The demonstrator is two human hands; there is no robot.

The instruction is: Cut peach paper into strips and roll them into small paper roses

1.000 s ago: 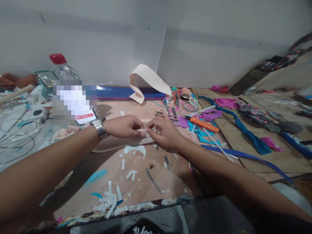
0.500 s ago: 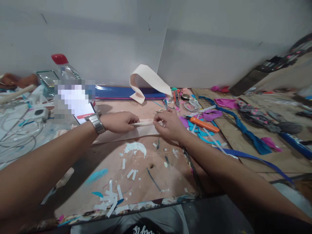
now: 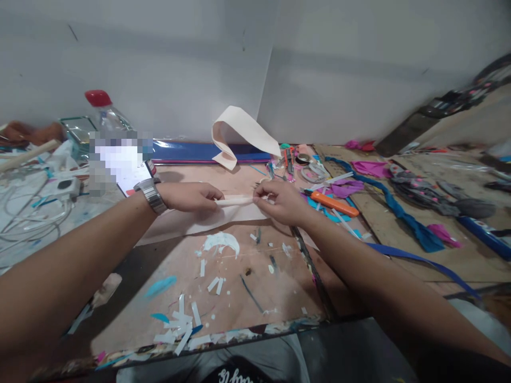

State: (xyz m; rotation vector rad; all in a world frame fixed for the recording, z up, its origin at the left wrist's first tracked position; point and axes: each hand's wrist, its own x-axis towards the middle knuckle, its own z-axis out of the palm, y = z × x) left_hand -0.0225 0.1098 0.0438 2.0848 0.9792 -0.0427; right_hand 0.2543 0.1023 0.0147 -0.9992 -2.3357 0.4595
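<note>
A long pale cream strip (image 3: 211, 219), paper or thin cloth, lies across the wooden table between my hands, its far edge folded or rolled over. My left hand (image 3: 194, 197), with a metal watch at the wrist, pinches that edge at one end. My right hand (image 3: 281, 201) grips the same edge a short way to the right, thumb and fingers pressed together. The strip's left part runs under my left forearm. Behind it, a second cream strip (image 3: 249, 126) stands bent in a loop against the wall.
An orange cutter (image 3: 334, 204) lies right of my right hand among coloured scraps. A lit phone (image 3: 133, 178) leans beside a red-capped bottle (image 3: 98, 98) at left. White paper bits (image 3: 181, 322) are scattered near the front edge. A blue ribbon (image 3: 423, 258) trails to the right.
My hands have moved slightly apart along the folded edge, the left one leftward and the right one rightward. More of the fold shows between them.
</note>
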